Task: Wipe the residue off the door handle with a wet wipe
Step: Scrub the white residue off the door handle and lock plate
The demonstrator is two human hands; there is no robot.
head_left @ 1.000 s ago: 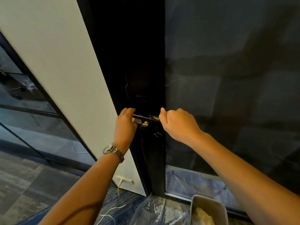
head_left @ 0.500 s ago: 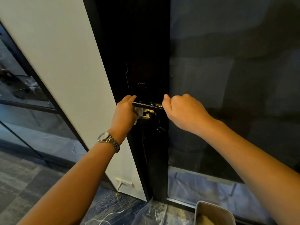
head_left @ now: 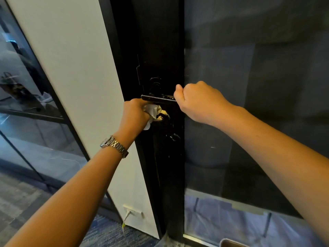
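Note:
A black lever door handle (head_left: pixel 157 99) juts out level from the dark door stile (head_left: pixel 160 50). My right hand (head_left: pixel 197 102) is closed around the handle's right end. My left hand (head_left: pixel 133 115), with a metal watch on the wrist, sits just below the handle's left end and grips a crumpled white wet wipe (head_left: pixel 151 113). The wipe presses against a patch of yellowish residue (head_left: pixel 162 115) under the handle on the lock plate.
A white wall panel (head_left: pixel 74 86) stands left of the door, with a socket and cable (head_left: pixel 131 212) near the floor. Dark glass (head_left: pixel 249 104) fills the door on the right. A metal bin's rim (head_left: pixel 231 244) shows at the bottom. Glass partitions lie at far left.
My left hand has slid down from the handle's left end to below it, and more of the white wipe shows. My right hand keeps its hold on the handle.

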